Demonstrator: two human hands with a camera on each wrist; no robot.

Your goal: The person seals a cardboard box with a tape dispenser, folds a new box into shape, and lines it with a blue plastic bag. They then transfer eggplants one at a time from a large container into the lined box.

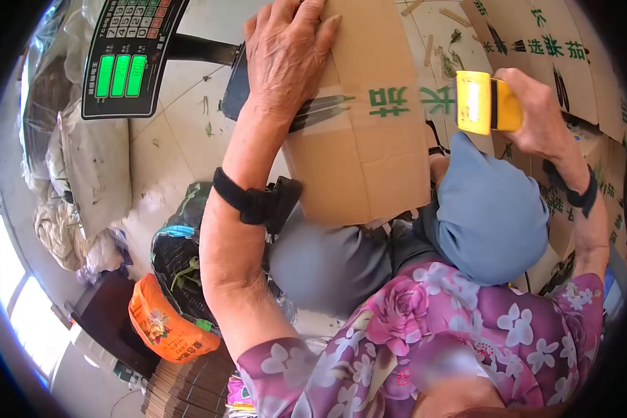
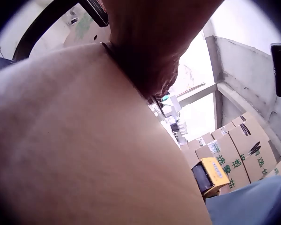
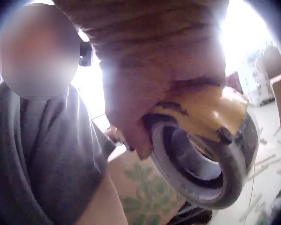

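A cardboard box with green printed characters stands upright between the person's knees. On its upper left part rests the left hand, fingers spread across the cardboard. The right hand grips a yellow tape dispenser just right of the box. Clear tape stretches from the box's face toward the dispenser. In the right wrist view, the right hand curls over the yellow body of the dispenser, and its round roll shows below. In the left wrist view, the box fills the foreground.
A scale display with green screens stands at upper left. Printed cardboard boxes are at the right. A dark bag of green vegetables and an orange bag sit left of the person. White sacks line the left wall.
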